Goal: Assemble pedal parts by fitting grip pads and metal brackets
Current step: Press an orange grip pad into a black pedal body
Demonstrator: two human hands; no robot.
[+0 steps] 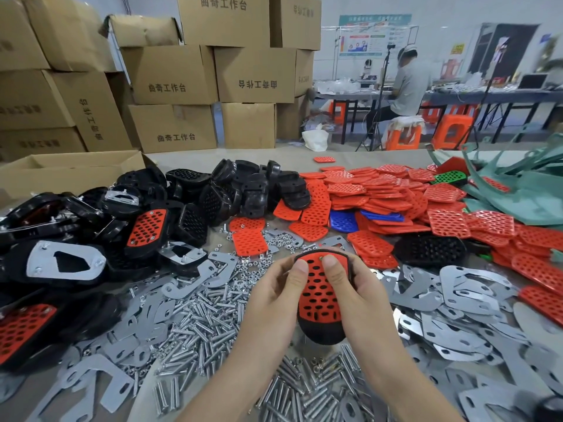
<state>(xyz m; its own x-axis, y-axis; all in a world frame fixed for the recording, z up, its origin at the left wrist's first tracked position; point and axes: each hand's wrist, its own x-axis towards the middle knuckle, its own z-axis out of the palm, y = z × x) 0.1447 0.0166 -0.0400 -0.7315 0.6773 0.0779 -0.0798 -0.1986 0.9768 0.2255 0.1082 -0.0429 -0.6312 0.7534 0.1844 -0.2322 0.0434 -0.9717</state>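
Near the middle of the worktop [274,156], two hands hold a black oval plastic pedal body [323,334] over a spread of loose silver metal bolts [207,324]. A red perforated grip pad [320,295] sits in the pedal's upper face, with black rim showing at its near and far ends. The left hand [272,296] has its grip closed on the pedal's left edge and its thumb [300,271] pressed on the far end of the pad. The right hand [362,295] has its grip closed on the right edge, its thumb pressed beside the other. Flat grey metal brackets [466,300] lie scattered to the right and near left. A heap of black pedal bodies [237,190] lies far left, and a pile of red perforated pads [380,190] far right. Brown cardboard boxes [173,74] are stacked beyond the worktop.
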